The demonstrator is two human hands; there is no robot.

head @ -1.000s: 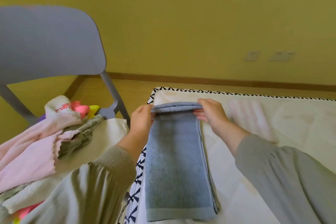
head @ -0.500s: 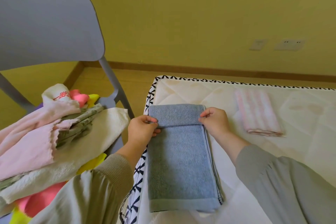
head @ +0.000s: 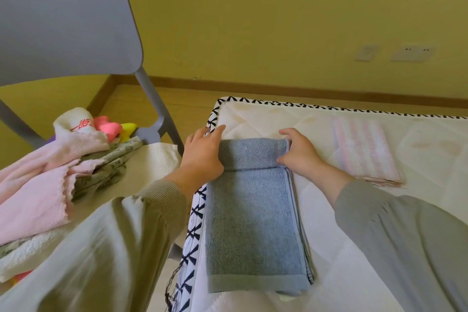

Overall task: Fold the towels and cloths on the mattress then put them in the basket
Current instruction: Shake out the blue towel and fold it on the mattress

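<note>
Head view: since half a second ago the far flap of the blue-grey towel (head: 253,215) has been laid down flat. The left hand (head: 202,157), which was pinching the flap's corner, now lies spread over the towel's left edge, with its straight fingers reaching the mattress (head: 342,248) corner. The right hand (head: 301,152) is still at the flap's right edge, its fingers curled round it.

The towel is a long, narrow terry strip in several layers with a smooth hem band at the near end. It lies along the left edge of the quilted white mattress, which has black-patterned piping. A folded pink striped cloth (head: 364,149) lies flat to its right, apart from it. A grey moulded chair (head: 63,20) holds a pile of cloths (head: 38,180), pink, cream and printed.
</note>
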